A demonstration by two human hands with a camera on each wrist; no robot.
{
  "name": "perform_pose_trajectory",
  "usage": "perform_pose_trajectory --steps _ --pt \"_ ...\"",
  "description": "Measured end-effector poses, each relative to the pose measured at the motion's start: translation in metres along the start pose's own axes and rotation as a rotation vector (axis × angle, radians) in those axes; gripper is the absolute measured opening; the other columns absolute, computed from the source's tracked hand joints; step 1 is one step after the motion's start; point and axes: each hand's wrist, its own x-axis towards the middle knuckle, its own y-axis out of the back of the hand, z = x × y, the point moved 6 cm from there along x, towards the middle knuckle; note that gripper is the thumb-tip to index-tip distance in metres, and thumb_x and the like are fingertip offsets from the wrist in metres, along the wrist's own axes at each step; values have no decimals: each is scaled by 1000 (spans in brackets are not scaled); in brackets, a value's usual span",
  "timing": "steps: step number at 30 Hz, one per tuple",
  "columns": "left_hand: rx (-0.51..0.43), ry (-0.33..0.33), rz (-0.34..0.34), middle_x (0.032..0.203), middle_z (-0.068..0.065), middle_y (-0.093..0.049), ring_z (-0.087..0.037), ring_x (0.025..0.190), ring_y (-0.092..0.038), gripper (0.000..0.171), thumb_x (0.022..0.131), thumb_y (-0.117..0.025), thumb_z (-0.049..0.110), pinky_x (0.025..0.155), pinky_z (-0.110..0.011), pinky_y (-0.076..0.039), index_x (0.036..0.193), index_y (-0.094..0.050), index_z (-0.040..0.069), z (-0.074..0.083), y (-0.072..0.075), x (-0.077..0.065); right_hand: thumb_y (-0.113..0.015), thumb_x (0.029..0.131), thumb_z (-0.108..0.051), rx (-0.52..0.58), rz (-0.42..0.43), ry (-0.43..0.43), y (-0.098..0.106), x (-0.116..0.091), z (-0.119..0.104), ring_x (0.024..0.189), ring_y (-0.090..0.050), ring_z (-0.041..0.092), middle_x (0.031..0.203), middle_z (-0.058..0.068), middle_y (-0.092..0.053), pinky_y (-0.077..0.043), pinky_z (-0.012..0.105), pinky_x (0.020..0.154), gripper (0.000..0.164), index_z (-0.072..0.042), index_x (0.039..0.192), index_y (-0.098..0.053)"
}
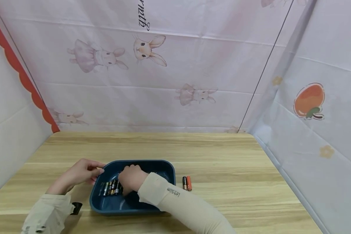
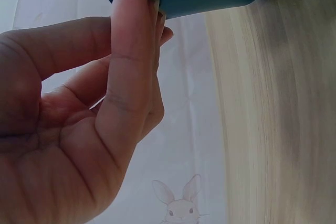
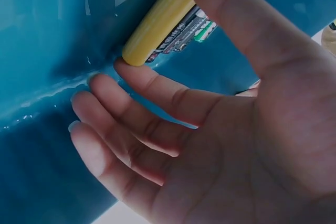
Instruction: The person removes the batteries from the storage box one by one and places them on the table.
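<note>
A dark blue bin (image 1: 111,208) sits on the table, with a row of dark batteries (image 1: 112,187) side by side in its left part. My right hand (image 1: 131,178) reaches down inside the bin. In the right wrist view, its thumb and index finger pinch a yellow battery (image 3: 157,24) at its two ends; the other fingers extend along the bin floor. More batteries (image 3: 191,32) lie right behind the yellow one. At the bin's left rim is my left hand (image 1: 82,172). Its fairly straight fingers (image 2: 126,66) touch the outer wall in the left wrist view.
On the table to the right of the bin, a black battery (image 1: 184,183) and an orange battery (image 1: 189,183) lie side by side. The wooden table (image 1: 222,156) is bounded by printed cloth (image 1: 169,107) at the back and sides. My right forearm crosses the bin's front right corner.
</note>
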Motion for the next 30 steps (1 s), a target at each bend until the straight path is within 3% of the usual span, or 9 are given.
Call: perform_pose_trajectory --steps 20,30 --pt "3 -35 -4 69 -6 -56 -19 60 -59 34 96 -56 5 56 -36 -56 124 -56 -14 4 0 -1 -72 80 -55 -42 20 29 1 -4 1 102 -52 12 119 -6 -56 -48 27 86 45 -28 115 -67" --pt "10 -11 1 69 -6 -56 -20 61 -59 32 96 -57 4 56 -36 -56 122 -57 -14 2 0 0 -73 79 -54 -32 29 53 9 -15 5 100 -52 12 117 -5 -56 -49 26 84 45 -28 115 -67"
